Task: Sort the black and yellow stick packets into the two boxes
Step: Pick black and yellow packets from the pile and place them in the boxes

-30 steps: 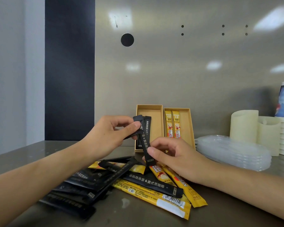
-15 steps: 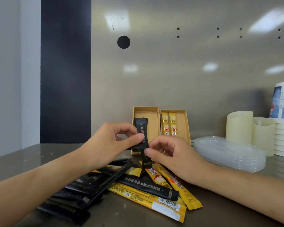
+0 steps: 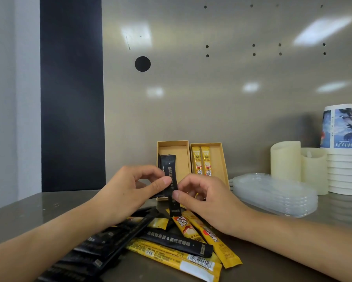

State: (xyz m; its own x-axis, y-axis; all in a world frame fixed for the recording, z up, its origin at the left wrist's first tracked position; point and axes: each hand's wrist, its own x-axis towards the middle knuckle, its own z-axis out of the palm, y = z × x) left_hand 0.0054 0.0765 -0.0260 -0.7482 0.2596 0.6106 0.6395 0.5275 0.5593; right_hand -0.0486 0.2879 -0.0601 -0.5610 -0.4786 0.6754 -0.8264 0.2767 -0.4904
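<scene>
Two grips clamp one black packet (image 3: 170, 174): left hand (image 3: 128, 196) high, right hand (image 3: 207, 204) low. Long axis upright; left box (image 3: 183, 152) just behind, toward far edge of table (image 3: 333, 228).

Held packet (image 3: 170, 169): upright, pinched between left hand (image 3: 130, 192) and right hand (image 3: 207, 202).
Left box (image 3: 172, 142), right box (image 3: 221, 159): side by side, just behind the hands; two packets (image 3: 201, 161) lie in the right box.
Loose packets (image 3: 171, 243): heaped on the counter (image 3: 28, 216), beneath and before both hands.
Tray stack (image 3: 276, 196), candles (image 3: 284, 159), cup stack (image 3: 343, 171): right of the right hand.
</scene>
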